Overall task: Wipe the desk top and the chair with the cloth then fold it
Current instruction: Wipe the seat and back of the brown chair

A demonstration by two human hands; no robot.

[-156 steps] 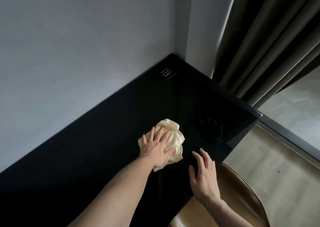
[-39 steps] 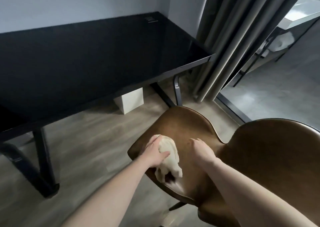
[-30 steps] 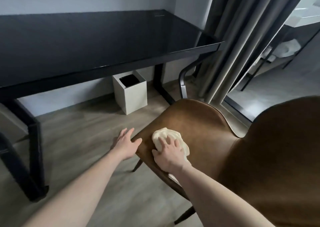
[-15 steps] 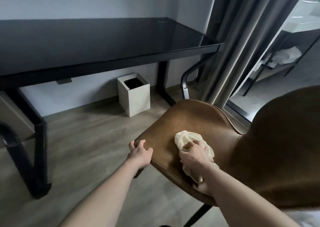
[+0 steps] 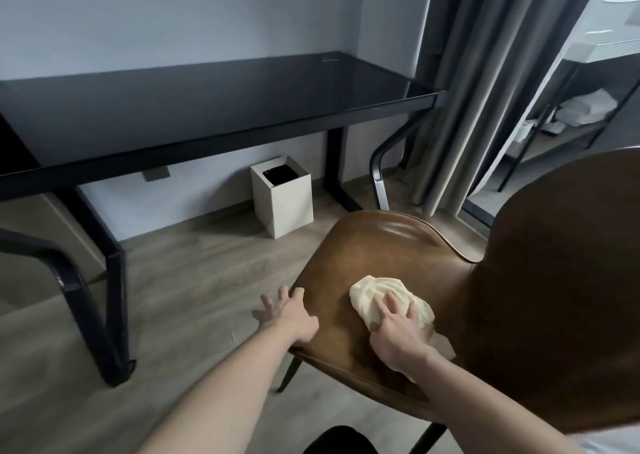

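Right hand (image 5: 398, 335) presses flat, fingers spread, on the crumpled cream cloth (image 5: 388, 299) atop the smooth, curved brown leather chair (image 5: 384, 256) seat, left hand (image 5: 291, 316) splayed open at its front edge, glossy black desk (image 5: 214, 96) behind.

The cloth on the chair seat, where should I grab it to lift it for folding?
Judging by its shape, pinch the bunched mound of the cloth at its far end, coming from above. It lies crumpled on the seat, so no edge shows there; the near part is under the right hand. The left hand is spread at the seat's edge.
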